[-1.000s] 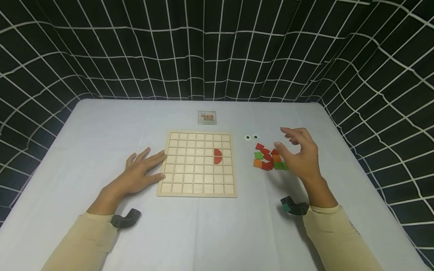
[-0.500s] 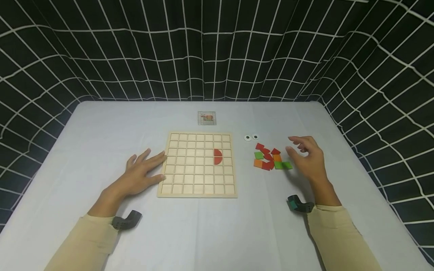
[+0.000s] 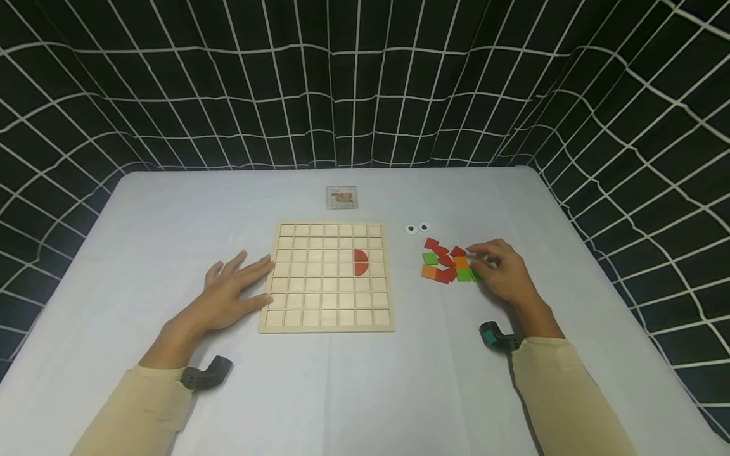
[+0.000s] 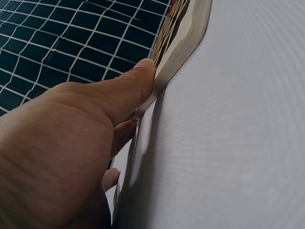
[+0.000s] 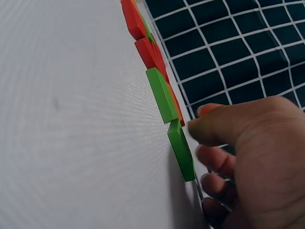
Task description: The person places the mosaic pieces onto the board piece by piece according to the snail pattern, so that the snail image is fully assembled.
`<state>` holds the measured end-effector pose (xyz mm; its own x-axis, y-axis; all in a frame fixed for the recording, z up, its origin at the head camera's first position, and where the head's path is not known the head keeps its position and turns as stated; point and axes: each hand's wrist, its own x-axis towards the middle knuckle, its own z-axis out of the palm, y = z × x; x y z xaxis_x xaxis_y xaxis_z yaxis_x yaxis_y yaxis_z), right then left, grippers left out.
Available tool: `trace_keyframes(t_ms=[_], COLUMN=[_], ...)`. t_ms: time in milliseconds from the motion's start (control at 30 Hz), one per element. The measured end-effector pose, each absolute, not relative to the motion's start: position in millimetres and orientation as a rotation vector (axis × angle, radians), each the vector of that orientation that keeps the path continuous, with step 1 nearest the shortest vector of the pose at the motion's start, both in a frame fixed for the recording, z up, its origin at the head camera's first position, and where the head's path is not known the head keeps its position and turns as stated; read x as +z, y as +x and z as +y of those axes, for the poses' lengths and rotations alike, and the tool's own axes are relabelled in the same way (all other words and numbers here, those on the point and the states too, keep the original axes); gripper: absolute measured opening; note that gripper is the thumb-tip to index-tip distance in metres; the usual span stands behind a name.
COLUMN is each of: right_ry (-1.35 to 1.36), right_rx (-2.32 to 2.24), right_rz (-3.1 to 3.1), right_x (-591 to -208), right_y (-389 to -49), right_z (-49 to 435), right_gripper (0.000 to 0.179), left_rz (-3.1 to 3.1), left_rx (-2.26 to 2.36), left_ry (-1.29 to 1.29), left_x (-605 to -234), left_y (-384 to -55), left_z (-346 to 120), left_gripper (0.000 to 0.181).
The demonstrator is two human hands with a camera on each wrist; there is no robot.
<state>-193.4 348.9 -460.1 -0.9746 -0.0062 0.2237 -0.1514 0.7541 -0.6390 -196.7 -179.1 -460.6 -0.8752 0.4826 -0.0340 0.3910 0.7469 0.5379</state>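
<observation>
A wooden grid board lies flat, with two red quarter-round tiles in neighbouring cells on its right side. My left hand lies spread at the board's left edge; in the left wrist view its thumb touches the rim. At the right end of a cluster of loose tiles, my right hand hovers with bent fingers. A green tile lies under it, beside another green tile, an orange square and a red triangle. Nothing shows between its thumb and forefinger.
Two round eye pieces lie above the cluster. More red tiles, an orange tile and a green tile make up its left side. A small picture card lies behind the board. Dark gridded cloth surrounds the white table.
My right hand first drew back to the right from the cluster, then came down and left toward its right-end tiles, its fingers closer together. My left hand stays at the board's edge.
</observation>
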Motion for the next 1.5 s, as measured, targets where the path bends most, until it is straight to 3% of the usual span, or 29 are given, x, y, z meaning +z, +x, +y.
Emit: trace_keyframes(t_ms=[1300, 1500], right_ry=[-0.059, -0.08], right_rx=[0.892, 0.862], right_rz=[-2.96, -2.987], right_x=[-451.4, -449.6], right_y=[-191.5, -192.1], right_z=[331.1, 331.2], right_gripper=[0.027, 0.035], left_rz=[2.797, 2.798], left_rx=[0.809, 0.799], left_ry=[0.689, 0.695], left_x=[-461.4, -460.2], left_y=[-195.0, -194.7], left_z=[-177.1, -177.8], left_gripper=[0.069, 0.069])
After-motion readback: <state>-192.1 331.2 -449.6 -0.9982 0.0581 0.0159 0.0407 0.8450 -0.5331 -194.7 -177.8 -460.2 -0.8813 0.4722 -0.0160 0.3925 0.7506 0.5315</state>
